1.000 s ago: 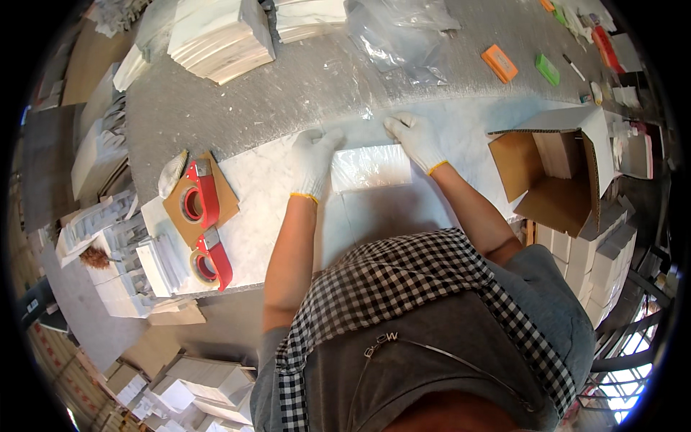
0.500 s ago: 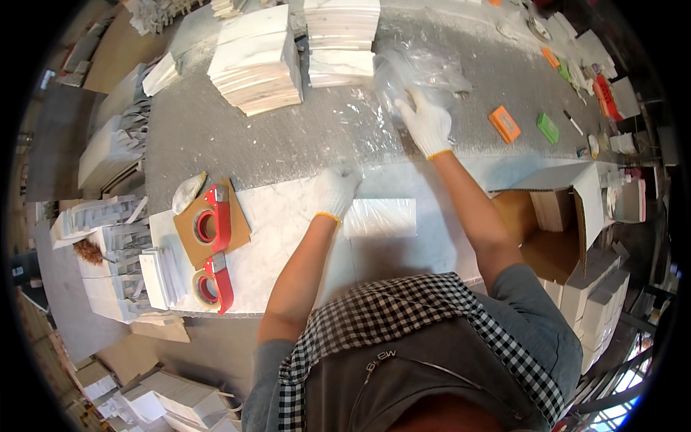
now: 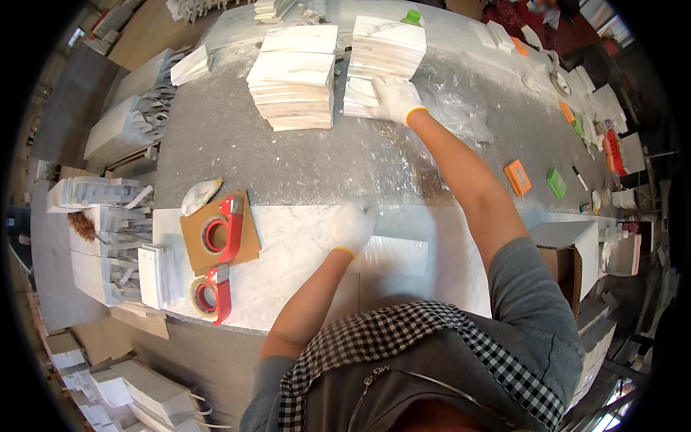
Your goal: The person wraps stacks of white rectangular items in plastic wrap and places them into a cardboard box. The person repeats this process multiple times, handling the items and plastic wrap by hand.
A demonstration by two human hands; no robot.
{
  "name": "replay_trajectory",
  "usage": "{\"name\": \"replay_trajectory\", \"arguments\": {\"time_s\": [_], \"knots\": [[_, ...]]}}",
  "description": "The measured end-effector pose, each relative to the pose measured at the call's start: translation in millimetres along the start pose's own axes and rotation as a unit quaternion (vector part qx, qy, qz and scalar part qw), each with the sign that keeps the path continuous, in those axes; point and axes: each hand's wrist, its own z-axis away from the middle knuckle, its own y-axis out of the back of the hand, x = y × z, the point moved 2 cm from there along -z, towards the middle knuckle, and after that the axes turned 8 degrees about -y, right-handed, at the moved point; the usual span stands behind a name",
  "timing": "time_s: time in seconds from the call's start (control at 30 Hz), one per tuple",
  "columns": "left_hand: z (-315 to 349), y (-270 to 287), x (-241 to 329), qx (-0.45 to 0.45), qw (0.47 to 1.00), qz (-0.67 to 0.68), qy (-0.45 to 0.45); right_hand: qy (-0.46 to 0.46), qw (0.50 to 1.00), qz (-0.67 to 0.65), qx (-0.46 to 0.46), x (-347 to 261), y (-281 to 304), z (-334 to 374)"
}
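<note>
My right hand [image 3: 394,99], in a white glove with a yellow cuff, reaches far across the table and rests on the near edge of a stack of white marble tiles [image 3: 381,65]. Whether its fingers grip a tile I cannot tell. My left hand [image 3: 353,225], gloved the same way, lies flat on a white marble slab [image 3: 288,259] near me, touching the corner of a tile wrapped in clear plastic [image 3: 392,255].
A second tile stack [image 3: 294,75] stands left of the first. Two red tape dispensers [image 3: 219,234] [image 3: 209,295] and a cardboard square [image 3: 193,241] lie at the left. Crumpled clear plastic [image 3: 453,115], orange [image 3: 517,177] and green [image 3: 556,183] blocks, and an open cardboard box [image 3: 568,252] lie to the right.
My right hand has stretched further away from the plastic sheet to the far tile stack. My left hand has slid down onto the slab beside the wrapped tile.
</note>
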Motion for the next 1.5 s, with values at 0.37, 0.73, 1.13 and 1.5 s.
{"name": "replay_trajectory", "arguments": {"time_s": [0.37, 0.73, 1.13, 1.5], "knots": [[1, 3, 2, 0.003, 1.0, 0.005, -0.01, 0.034, 0.998, 0.004, -0.058, -1, 5, -6], [7, 3, 7, 0.016, 1.0, 0.003, -0.012, 0.084, 0.98, -0.018, -0.18, -11, 15, -13], [1, -6, -5, 0.041, 0.997, -0.026, -0.058, -0.001, 0.963, -0.261, 0.062, 0, 74, 58], [-22, -26, -40, 0.078, 0.985, 0.014, -0.153, -0.045, 0.866, -0.499, -0.012, 13, 127, 232]]}}
